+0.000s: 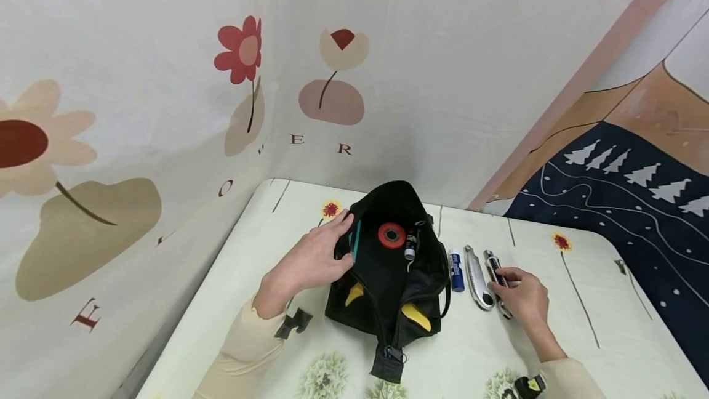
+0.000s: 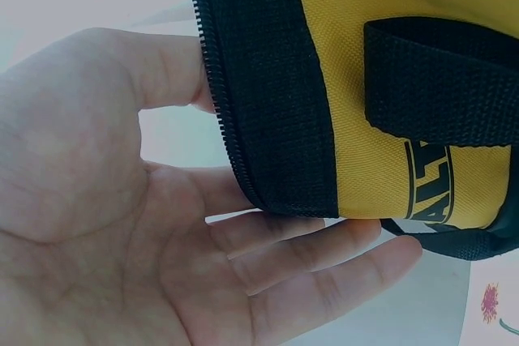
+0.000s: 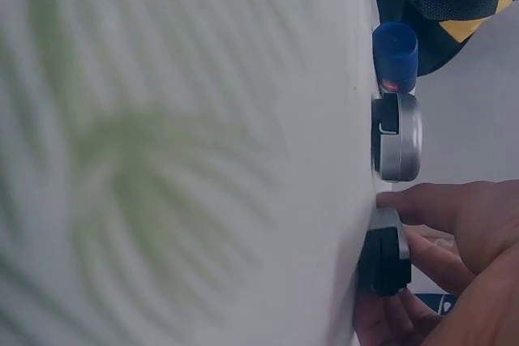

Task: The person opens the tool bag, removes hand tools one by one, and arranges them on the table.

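Observation:
A black and yellow zippered tool bag [image 1: 382,313] stands unzipped on the table, its mouth gaping. My left hand [image 1: 317,254] holds the left edge of that mouth, between thumb and fingers; the left wrist view shows the zipper edge [image 2: 217,95] there. Inside the bag are a red ring-shaped roll [image 1: 382,236] and a small dark tube with a pale end [image 1: 410,245]. To the right, my right hand [image 1: 523,297] pinches a black and silver utility knife [image 1: 490,261] lying on the table. Next to it lies a silver utility knife [image 1: 475,276], then a blue glue stick [image 1: 456,273].
A pale flower-printed cloth covers the table [image 1: 587,288]. Printed fabric walls [image 1: 443,79] rise behind it and at the left. The bag's zipper end [image 1: 388,365] hangs toward the front, and a strap loop [image 1: 446,282] sticks out at its right side.

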